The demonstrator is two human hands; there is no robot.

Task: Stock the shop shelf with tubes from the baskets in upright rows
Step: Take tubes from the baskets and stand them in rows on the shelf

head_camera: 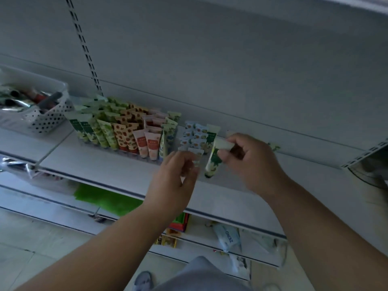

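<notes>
Rows of upright tubes (pixel 126 131) in green, orange and pink prints stand on the white shelf (pixel 94 164). To their right is a smaller group of pale blue tubes (pixel 194 136). My right hand (pixel 249 162) pinches the flat top end of a green-and-white tube (pixel 214 162), whose cap end touches the shelf near the front edge. My left hand (pixel 178 175) pinches a small pale tube (pixel 196 158) at the front of the blue group. A white perforated basket (pixel 45 118) with more tubes sits at the shelf's far left.
One green-print tube (pixel 274 147) lies on the shelf behind my right hand. A slotted upright (pixel 84 47) runs up the back panel. Lower shelves hold a green sheet (pixel 109 198), coloured boxes (pixel 178 225) and packets (pixel 228 238).
</notes>
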